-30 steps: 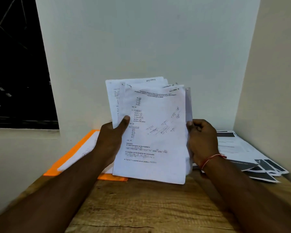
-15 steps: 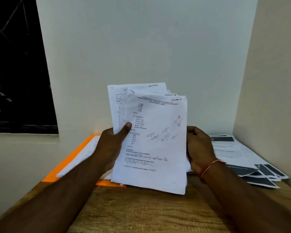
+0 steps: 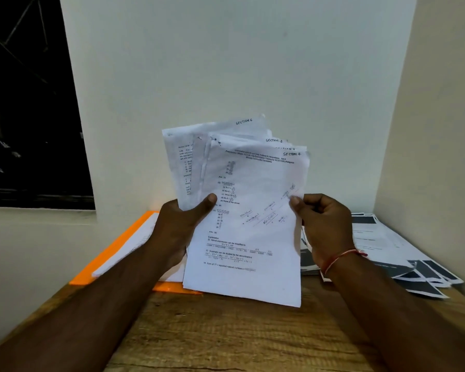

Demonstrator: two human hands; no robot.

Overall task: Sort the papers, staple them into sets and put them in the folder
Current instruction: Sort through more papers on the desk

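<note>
Here, a fanned sheaf of papers [image 3: 242, 216] held upright above a wooden table [image 3: 226, 336], facing the camera. Left hand [image 3: 179, 229] closed on the sheaf's left edge, thumb pressed across the front sheet, remaining fingers hidden behind. Right hand [image 3: 324, 224] pinched shut on the front sheet's right edge, thumb and forefinger together on the paper, a red thread bracelet [image 3: 341, 257] around that wrist.

Handwritten at the top right corner of the front sheet: "SECTION 7". On sheets fanned out behind it: "SECTION 6" on the rearmost, and a heading beginning "SECTION" followed by a digit too blurred to read. A further heading mostly covered. Printed on the front sheet: numbered maths questions with options, "None of the above", "Ans", "Explanation", plus pencilled workings slanting across the right half. Smaller print in the header too blurred to read with confidence.

Flat on the table at left, behind the left forearm, an orange folder [image 3: 113, 253] with a white sheet [image 3: 134, 245] lying on it. At right, against the side wall, a spread pile of printed sheets with dark blocks [image 3: 403, 261], overlapping one another, text illegible.
</note>
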